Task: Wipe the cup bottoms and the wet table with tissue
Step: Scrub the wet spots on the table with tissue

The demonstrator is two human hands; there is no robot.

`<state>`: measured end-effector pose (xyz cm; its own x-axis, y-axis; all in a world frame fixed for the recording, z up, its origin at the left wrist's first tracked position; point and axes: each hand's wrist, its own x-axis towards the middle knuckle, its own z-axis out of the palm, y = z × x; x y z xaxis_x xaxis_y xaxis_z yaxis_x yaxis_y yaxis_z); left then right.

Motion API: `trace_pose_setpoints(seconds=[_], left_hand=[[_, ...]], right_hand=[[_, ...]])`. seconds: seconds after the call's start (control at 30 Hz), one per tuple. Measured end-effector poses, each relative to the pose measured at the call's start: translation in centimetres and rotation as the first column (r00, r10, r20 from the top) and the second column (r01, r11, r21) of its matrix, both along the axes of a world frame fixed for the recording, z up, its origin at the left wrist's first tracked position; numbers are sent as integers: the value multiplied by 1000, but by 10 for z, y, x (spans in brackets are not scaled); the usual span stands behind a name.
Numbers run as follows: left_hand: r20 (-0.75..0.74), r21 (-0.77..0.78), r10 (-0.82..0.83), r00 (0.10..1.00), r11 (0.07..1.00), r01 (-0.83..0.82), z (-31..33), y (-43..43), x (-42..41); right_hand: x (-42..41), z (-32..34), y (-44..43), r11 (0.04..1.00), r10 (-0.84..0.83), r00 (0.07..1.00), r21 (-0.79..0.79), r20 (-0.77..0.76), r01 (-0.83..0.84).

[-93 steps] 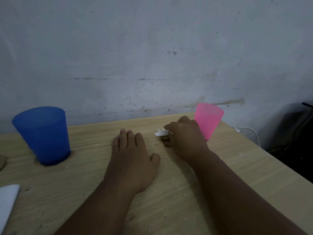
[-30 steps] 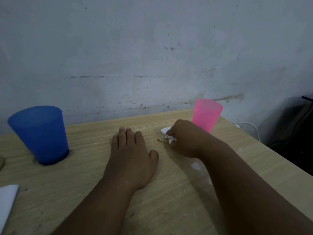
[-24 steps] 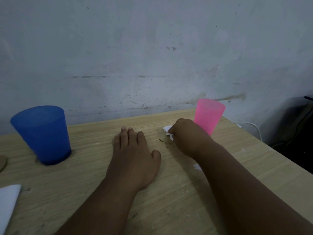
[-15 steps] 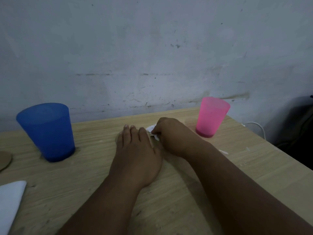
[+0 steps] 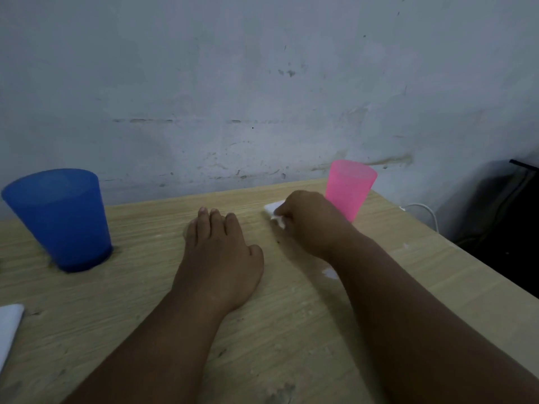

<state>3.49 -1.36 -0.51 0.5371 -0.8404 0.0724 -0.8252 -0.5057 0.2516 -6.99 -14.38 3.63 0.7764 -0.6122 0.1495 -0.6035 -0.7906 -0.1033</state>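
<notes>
My right hand (image 5: pixel 310 223) presses a crumpled white tissue (image 5: pixel 275 212) onto the wooden table (image 5: pixel 262 330), just left of the pink cup (image 5: pixel 348 186). The pink cup stands upright near the table's far right corner, partly behind my knuckles. My left hand (image 5: pixel 218 255) lies flat, palm down, in the middle of the table, holding nothing. A blue cup (image 5: pixel 62 218) stands upright at the far left. A small white scrap (image 5: pixel 331 273) lies on the table beside my right forearm.
A folded white tissue (image 5: pixel 8 328) lies at the left edge. The table backs onto a scuffed grey wall (image 5: pixel 262 97). Past the table's right edge hang a white cable (image 5: pixel 425 211) and dark objects (image 5: pixel 507 217).
My right hand with the tissue slid left toward my left hand half a second ago, then moved back right beside the pink cup. My left hand stayed flat in place.
</notes>
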Motion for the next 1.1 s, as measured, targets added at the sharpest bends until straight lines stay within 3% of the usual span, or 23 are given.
trace_pose_setpoints(seconds=[0.07, 0.2, 0.37, 0.53, 0.7, 0.8, 0.87, 0.97, 1.1], left_hand=[[4, 6, 6, 1000, 1000, -6, 0, 0, 0], [2, 4, 4, 1000, 1000, -4, 1, -1, 0], [11, 2, -2, 1000, 1000, 2, 0, 0, 0], [25, 1, -14, 1000, 1000, 14, 1, 2, -1], [22, -4, -2, 1000, 1000, 2, 0, -1, -1], [13, -6, 1, 1000, 1000, 0, 0, -1, 0], [4, -9, 1, 1000, 1000, -1, 0, -2, -1], [4, -20, 6, 1000, 1000, -6, -1, -2, -1], [-7, -29, 11, 1000, 1000, -11, -1, -2, 0]], right_hand=[[7, -9, 2, 997, 57, 998, -42, -29, -58], [-2, -3, 3, 989, -83, 996, -128, -46, 76], [-13, -2, 9, 987, -156, 984, -54, -85, 152], [-9, -9, 25, 999, -47, 998, 23, -43, 48], [-4, -13, 25, 993, -60, 994, 111, 90, 50], [-13, -10, 13, 972, -96, 943, 236, 318, 19], [-17, -11, 3, 971, -151, 913, 228, 378, 66], [-10, -18, -2, 990, -115, 954, 104, 276, 90], [6, -22, 0, 1000, 1, 990, 27, 144, -5]])
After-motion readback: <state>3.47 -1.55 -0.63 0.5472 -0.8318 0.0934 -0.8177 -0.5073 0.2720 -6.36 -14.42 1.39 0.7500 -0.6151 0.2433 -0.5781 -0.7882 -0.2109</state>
